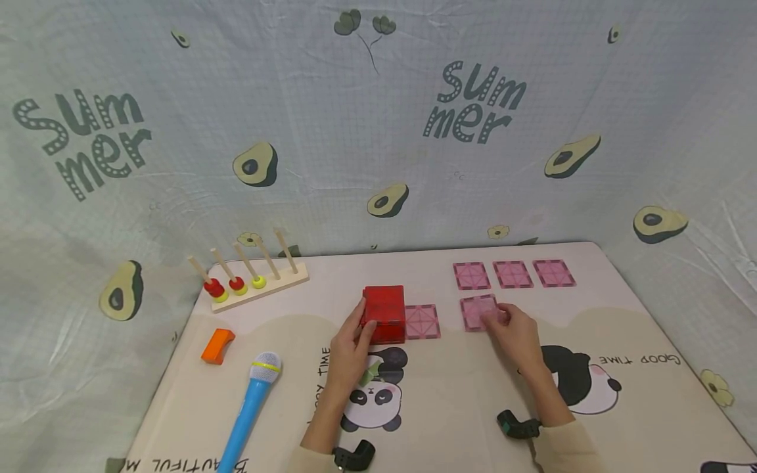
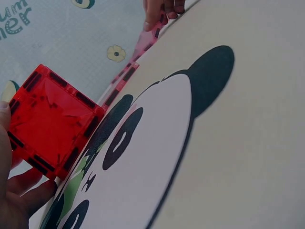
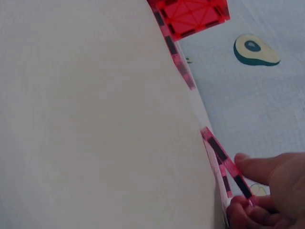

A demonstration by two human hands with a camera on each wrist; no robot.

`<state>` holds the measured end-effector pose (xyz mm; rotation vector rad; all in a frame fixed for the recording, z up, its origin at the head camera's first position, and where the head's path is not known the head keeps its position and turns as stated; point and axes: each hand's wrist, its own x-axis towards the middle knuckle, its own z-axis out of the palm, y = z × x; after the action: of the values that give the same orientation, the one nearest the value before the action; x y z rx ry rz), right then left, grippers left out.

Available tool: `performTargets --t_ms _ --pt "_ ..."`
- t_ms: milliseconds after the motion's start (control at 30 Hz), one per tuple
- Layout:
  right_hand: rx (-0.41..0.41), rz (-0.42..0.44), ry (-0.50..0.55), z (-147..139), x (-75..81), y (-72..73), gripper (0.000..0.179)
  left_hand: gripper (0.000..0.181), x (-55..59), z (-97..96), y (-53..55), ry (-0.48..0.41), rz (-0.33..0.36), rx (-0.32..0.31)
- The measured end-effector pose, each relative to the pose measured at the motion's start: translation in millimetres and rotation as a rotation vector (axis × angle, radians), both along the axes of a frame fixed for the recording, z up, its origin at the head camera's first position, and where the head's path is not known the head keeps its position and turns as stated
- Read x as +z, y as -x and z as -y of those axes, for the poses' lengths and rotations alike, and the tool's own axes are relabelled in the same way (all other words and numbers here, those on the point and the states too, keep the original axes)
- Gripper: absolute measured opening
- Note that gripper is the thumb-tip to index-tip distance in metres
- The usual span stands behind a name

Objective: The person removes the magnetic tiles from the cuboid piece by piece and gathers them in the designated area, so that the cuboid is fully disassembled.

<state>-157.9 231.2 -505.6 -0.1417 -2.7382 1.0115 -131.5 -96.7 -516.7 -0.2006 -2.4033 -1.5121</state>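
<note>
A red see-through cube of magnetic tiles [image 1: 384, 305] stands on the table, its square faces edged with dark magnets in the left wrist view. My left hand [image 1: 347, 355] grips it from the left side, thumb at the near face and fingers along the far-left side. Flat against the cube's right side lies a pink magnetic tile [image 1: 422, 322]. My right hand [image 1: 520, 338] pinches another pink magnetic tile [image 1: 475, 311] by its right edge. In the right wrist view this held tile [image 3: 219, 150] slants, with the gripped edge raised off the table.
Three pink tiles [image 1: 512, 274] lie in a row at the back right. At the back left stands a wooden peg board [image 1: 266, 289] with red and yellow beads. An orange block [image 1: 217, 346] and a blue toy microphone [image 1: 251, 401] lie left. A printed curtain [image 1: 331, 131] hangs behind.
</note>
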Motion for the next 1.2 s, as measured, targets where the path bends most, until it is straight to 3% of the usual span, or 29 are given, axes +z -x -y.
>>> performTargets --t_ms 133,433,900,1200 --pt "-0.018 0.027 -0.024 0 -1.1 -0.3 0.051 0.060 0.1 -0.1 -0.2 -0.003 0.004 -0.001" --pt "-0.043 -0.002 -0.045 3 -2.1 -0.5 0.041 0.060 1.4 -0.5 -0.7 -0.012 0.028 -0.007" --pt "-0.049 0.026 -0.049 4 -0.5 -2.0 0.042 0.060 0.9 -0.7 -1.8 -0.020 0.015 -0.009" --pt "0.068 -0.001 0.044 18 16.2 8.0 0.064 0.061 2.7 -1.3 -2.3 -0.019 0.012 -0.008"
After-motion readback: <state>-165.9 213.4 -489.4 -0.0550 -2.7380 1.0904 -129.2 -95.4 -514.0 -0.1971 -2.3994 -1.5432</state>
